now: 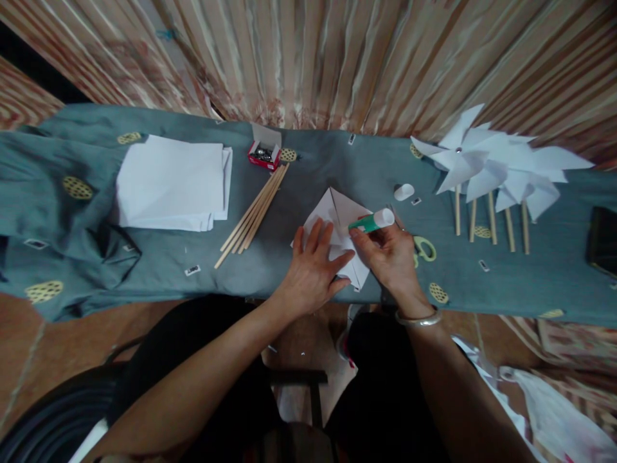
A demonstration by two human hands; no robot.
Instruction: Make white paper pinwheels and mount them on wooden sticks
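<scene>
While the left hand [312, 275] rests on creased paper [344, 204], fingers [312, 239] splayed, the right hand [391, 256] grips a green glue stick [371, 222] over it; scissors [426, 240] just beside.

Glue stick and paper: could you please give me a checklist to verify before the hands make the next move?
1. Left hand on the paper: ok, fingers spread over it.
2. Glue stick in the right hand: ok, held.
3. Glue tip touching the paper: cannot tell, too unclear at the fingers.
4. White cap off the glue stick: ok, lying on the cloth.
5. Scissors fully visible: not ok, right hand partly covers them.
6. Wooden sticks apart from the paper: ok.
</scene>
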